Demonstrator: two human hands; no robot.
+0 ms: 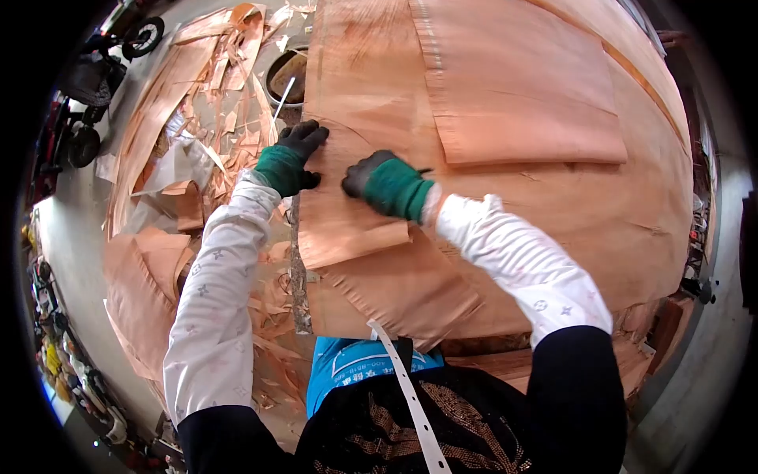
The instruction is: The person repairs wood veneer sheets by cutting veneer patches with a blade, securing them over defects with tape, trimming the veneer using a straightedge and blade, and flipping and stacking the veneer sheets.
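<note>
Near veneer: A thin orange-brown wood veneer piece (414,288) lies askew at the near edge of the broad worktop with a rough grey left rim (301,316).
Veneer in hand: A smooth, orange-brown veneer sheet (347,235) lies along the worktop's left side, partly over that piece, beneath both gloves.
Right hand: Dark-gloved with a green cuff, the right hand (383,182) sits over the sheet, inward from the worktop's left rim; its fingers look curled, but whether they pinch anything cannot be told.
Left hand: Gloved alike, the left hand (290,158) reaches over the worktop's left rim, fingers spread, thumb apart.
Handling: Likely light, flexible across its breadth and prone to split along the grain; perhaps slick, though gloves should help.
Best hold: Flat fingers near the worktop's left rim, the sheet's edge broadly supported.
Far veneer: A layered, orange-brown veneer stack (529,95) rests toward the worktop's far right.
</note>
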